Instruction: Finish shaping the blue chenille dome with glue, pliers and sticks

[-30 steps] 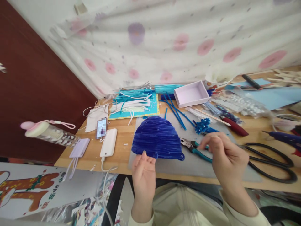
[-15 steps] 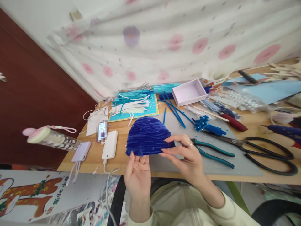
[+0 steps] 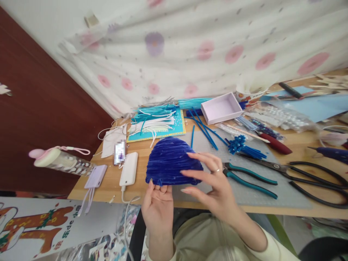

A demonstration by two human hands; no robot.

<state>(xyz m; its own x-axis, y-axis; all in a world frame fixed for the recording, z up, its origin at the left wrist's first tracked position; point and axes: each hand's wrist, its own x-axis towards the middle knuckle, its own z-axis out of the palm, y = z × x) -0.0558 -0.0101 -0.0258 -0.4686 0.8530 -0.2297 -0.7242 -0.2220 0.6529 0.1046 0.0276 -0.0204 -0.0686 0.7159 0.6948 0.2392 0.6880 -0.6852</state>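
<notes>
1. On my feed, the dark blue fuzzy half-dome is held over the left end of the grey mat.
2. My left hand pinches its lower edge, by the mat's near left corner.
3. My right hand is spread wide over the mat, fingertips at the half-dome's right side; contact, I can't tell.
4. Teal-handled pliers lie on the mat.

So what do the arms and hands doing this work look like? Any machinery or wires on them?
None that I can see: they're a person's. The left hand and right hand are ungloved. A silver-coloured ring circles one right finger. The pale, cream-toned sleeves look plain and end on the forearms.
</notes>
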